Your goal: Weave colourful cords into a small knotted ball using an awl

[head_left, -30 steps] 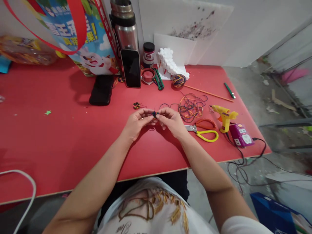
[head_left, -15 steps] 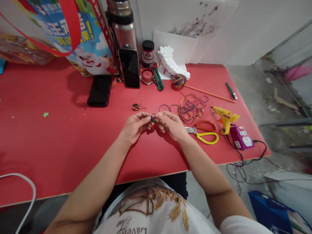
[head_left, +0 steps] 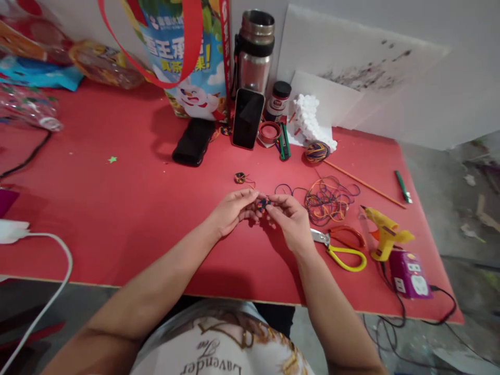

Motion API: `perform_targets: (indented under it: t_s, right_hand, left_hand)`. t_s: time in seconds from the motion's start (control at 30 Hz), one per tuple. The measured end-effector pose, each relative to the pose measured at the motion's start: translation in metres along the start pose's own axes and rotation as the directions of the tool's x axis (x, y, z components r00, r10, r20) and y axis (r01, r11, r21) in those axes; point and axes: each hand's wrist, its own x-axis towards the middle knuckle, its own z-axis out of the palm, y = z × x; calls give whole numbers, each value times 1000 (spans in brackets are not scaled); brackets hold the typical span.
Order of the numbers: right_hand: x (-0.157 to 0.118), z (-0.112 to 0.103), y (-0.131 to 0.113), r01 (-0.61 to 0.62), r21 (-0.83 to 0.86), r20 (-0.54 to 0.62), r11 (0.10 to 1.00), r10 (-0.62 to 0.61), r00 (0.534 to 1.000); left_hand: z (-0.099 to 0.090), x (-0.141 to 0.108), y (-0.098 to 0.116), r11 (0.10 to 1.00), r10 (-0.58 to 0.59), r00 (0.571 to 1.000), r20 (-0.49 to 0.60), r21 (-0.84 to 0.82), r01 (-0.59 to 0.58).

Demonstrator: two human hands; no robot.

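Observation:
Between my fingertips is a small multicoloured knotted cord piece, dark blue with orange and red. My left hand pinches its left side, and my right hand grips it from the right with the thumb in front. Fingers cover much of the piece. Just beyond my hands lies a similar small round cord piece with loose tails. A loose tangle of multicoloured cord spreads to the right of my right hand, with one strand reaching toward the hands. Scissors with red and yellow handles lie beside my right wrist.
A yellow glue gun and a purple power socket stand at the right. Farther back are a cord ball, an orange stick, a green cutter, an upright phone, a steel flask and a bag.
The view has swung left, so the table's things appear farther right. My right thumb now lies over the front of the cord piece, and the piece has turned in my fingers.

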Motion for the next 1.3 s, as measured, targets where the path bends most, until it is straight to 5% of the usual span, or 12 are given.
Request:
perform_targets:
  t_s: [0.13,0.27,0.43,0.57,0.7,0.8,0.9,1.03,1.2,1.3]
  right_hand:
    - [0,3,2,-74,175,-28,982,80,996]
    - [1,6,8,-134,237,-1,962,138,990]
    - [-2,12,12,-134,162,35,978,130,991]
    - [-4,29,10,-146,3,141,989,144,980]
    - [12,56,10,-105,-144,207,984,134,969]
    - [32,72,12,75,-421,224,904,24,974]
    - [39,74,13,167,-528,199,833,-70,977]
    - [19,55,11,241,-606,235,758,-118,965]
    - [-6,31,12,379,-686,334,621,-194,922]
    - [-8,26,17,403,-670,331,624,-235,914]
  left_hand:
    - [0,0,-1,998,61,998,4,27,-61]
    - [8,-3,-6,962,121,993,7,246,-119]
    - [14,-18,10,670,321,947,22,701,-243]
    - [-15,-51,22,474,498,867,-20,843,-254]
    - [-61,-86,10,366,659,744,-111,911,-188]
    - [-82,-98,-6,229,708,701,-86,967,-112]
    - [-85,-100,-17,42,699,715,13,997,-59]
    - [-76,-98,-15,-126,601,796,75,992,2]
    - [-61,-86,7,-256,608,786,114,965,58]
    - [-57,-65,11,-302,481,864,148,953,5]
